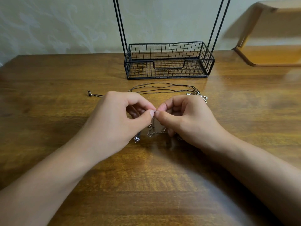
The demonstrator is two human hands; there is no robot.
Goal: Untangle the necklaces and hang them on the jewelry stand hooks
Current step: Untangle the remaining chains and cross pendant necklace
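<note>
A thin silver-coloured metal chain necklace (156, 132) hangs from between the two hands above the middle of the brown wooden table (228, 121). Its top is pinched at one small point where the thumbs and forefingers of both hands meet; from there it drops straight down, and a slack loop of it lies on the wood below the right palm. The left hand (117, 118) has its thumb and forefinger closed on the chain's upper end, the other fingers curled under. The right hand (184, 118) grips the same spot from the other side, its fingertips touching those of the left. A small sparkling silver pendant (136, 139) shows just below the heel of the left hand; whether it belongs to this chain cannot be told.

Beyond the hands, several dark brown cord necklaces (162, 88) lie stretched across the table in long, nearly parallel strands. Their right ends gather at a cluster of silver clasps and a charm (201, 95), near the right hand's knuckles. A short dark cord end with a small bead (91, 94) lies to the left of the left hand.

Farther back stands the black wire jewelry stand (167, 62), with a mesh basket base and thin upright rods rising out of view on both sides. A pale patterned wall (57, 25) is behind it, and a light wooden shelf (270, 35) is at the right.
</note>
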